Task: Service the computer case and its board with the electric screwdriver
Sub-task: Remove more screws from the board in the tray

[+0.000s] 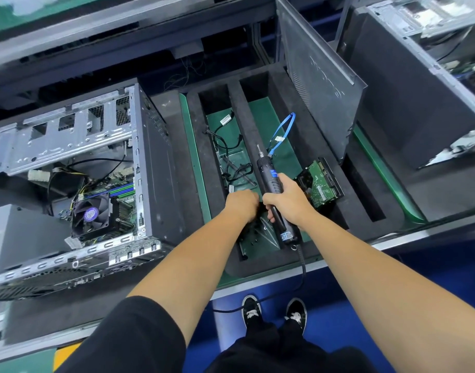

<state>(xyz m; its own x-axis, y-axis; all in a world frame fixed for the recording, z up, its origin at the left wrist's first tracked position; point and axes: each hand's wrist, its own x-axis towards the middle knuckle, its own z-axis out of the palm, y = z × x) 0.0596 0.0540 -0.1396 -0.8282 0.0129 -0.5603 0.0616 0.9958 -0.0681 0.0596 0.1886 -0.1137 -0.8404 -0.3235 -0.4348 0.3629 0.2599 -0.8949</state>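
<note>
With the right hand [287, 201] grasping the electric screwdriver [271, 189] over the foam tray [212, 157] and the left hand [243, 204] clenched on something unseen, the trailing cord [302, 267] could snag, far from the computer case [77, 170] at the surface's left edge.

Floor [370, 270]: glossy blue, seen below the desk's near edge. Desk [408, 235]: long, metal-edged, surfaced with a green mat [384, 168] under black foam trays [346, 184]. Rear: a grey metal rail [77, 30] spanning the width, with a green surface [5, 14] beyond it at upper left. Light: even, cool and overhead.
</note>
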